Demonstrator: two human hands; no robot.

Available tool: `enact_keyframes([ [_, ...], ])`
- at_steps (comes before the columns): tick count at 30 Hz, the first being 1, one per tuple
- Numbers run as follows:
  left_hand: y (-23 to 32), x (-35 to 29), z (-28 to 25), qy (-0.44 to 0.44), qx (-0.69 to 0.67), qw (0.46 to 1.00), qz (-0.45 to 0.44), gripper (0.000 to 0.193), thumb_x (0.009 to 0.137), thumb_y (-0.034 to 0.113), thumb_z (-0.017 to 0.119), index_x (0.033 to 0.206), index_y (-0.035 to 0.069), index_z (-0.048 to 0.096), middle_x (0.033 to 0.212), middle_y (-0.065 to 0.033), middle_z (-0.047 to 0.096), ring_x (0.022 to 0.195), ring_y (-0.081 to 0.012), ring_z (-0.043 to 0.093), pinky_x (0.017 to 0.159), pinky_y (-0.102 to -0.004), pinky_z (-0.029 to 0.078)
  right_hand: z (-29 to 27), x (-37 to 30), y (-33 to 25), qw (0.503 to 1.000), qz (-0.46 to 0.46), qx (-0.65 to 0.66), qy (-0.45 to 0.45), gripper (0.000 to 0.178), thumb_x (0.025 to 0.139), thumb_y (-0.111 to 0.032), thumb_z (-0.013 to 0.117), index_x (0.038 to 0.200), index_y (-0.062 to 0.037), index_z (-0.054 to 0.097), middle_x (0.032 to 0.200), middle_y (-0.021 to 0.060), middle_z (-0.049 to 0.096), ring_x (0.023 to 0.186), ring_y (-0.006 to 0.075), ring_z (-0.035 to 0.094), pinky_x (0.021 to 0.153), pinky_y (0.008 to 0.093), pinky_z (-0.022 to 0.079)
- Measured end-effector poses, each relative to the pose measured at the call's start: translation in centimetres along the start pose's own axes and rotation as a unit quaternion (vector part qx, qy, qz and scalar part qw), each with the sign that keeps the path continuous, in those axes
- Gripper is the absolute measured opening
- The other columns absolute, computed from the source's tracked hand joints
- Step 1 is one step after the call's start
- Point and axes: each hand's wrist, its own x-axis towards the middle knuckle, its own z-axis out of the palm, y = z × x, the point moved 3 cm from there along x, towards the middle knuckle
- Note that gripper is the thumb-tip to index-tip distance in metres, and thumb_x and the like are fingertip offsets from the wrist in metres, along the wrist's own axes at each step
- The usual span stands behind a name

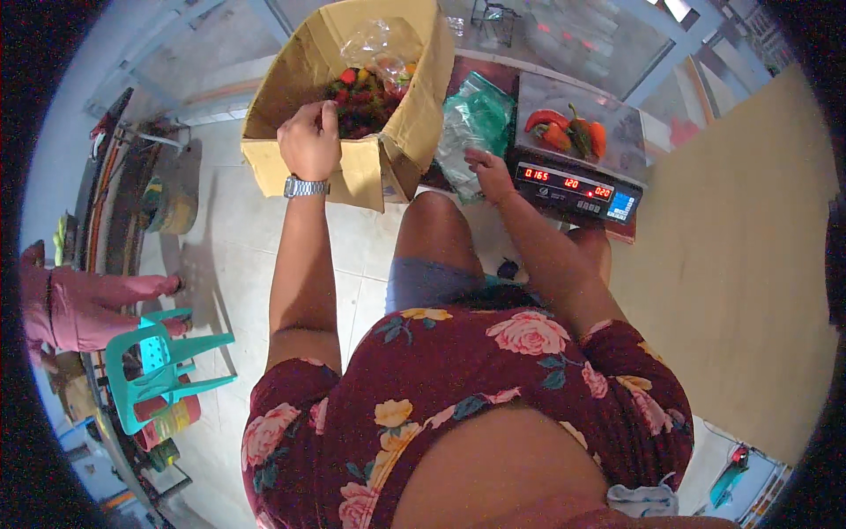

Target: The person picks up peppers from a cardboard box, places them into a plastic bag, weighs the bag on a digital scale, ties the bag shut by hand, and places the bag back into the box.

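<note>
My left hand (pixel 309 141), with a metal watch at its wrist, is over the near side of a cardboard box (pixel 411 119). Its fingers are curled, and whatever they may hold is hidden beneath the hand. Red and dark peppers (pixel 359 93) lie inside the box, partly under a clear plastic bag (pixel 381 42). To the right, my right hand (pixel 492 174) has loosely bent fingers beside a clear plastic bag (pixel 457 163) and green plastic bags (pixel 486 110). I see nothing in that hand. Several red, orange and green peppers (pixel 564 134) rest on a digital scale (pixel 577 189) with its red display lit.
A pale wooden board (pixel 731 264) takes up the right side. On the left are a turquoise plastic chair (pixel 154 361), a person in pink clothing (pixel 88 304) and a bucket (pixel 172 419). My knees are close below the box and scale, above the tiled floor (pixel 238 264).
</note>
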Motion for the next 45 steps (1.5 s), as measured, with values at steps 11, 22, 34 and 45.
enact_keyframes([
  [11, 9.7, -11.0, 4.7, -0.212, -0.313, 0.925, 0.044, 0.016, 0.081, 0.013, 0.055, 0.092, 0.001, 0.058, 0.089, -0.0130, 0.059, 0.082, -0.0262, 0.057, 0.074, -0.0350, 0.047, -2.7, -4.3, -0.3, 0.952, -0.006, -0.300, 0.055, 0.020, 0.074, -0.017, 0.064, 0.085, -0.0005, 0.062, 0.079, 0.0153, 0.063, 0.069, 0.0231, 0.062, 0.061, 0.0311, 0.047],
  [22, 7.0, -18.0, 24.4, -0.433, -0.453, 0.539, -0.563, 0.018, 0.081, 0.018, 0.053, 0.084, 0.001, 0.059, 0.073, -0.0112, 0.061, 0.057, -0.0222, 0.057, 0.053, -0.0358, 0.048, -1.9, -5.6, -3.9, 0.941, -0.054, -0.334, 0.016, 0.014, 0.073, -0.009, 0.057, 0.086, -0.0029, 0.059, 0.078, 0.0164, 0.060, 0.078, 0.0329, 0.059, 0.066, 0.0382, 0.045],
  [34, 1.0, -18.6, 31.9, -0.450, -0.314, 0.648, -0.529, 0.034, 0.065, 0.034, 0.068, 0.073, 0.001, 0.061, 0.057, -0.0138, 0.056, 0.041, -0.0214, 0.052, 0.038, -0.0345, 0.041, -3.9, -8.4, -4.2, 0.895, -0.206, -0.388, 0.073, 0.007, 0.072, -0.008, 0.059, 0.071, -0.0023, 0.055, 0.077, 0.0118, 0.051, 0.073, 0.0316, 0.054, 0.063, 0.0381, 0.044],
  [45, 4.6, -18.4, 20.8, -0.436, -0.424, 0.626, -0.488, 0.019, 0.077, 0.018, 0.066, 0.082, 0.001, 0.060, 0.066, -0.0060, 0.059, 0.052, -0.0156, 0.058, 0.042, -0.0241, 0.045, -4.2, -4.5, 1.4, 0.986, 0.029, -0.165, 0.004, 0.031, 0.071, -0.023, 0.071, 0.061, -0.0029, 0.050, 0.057, 0.0045, 0.050, 0.046, 0.0153, 0.045, 0.045, 0.0289, 0.036],
])
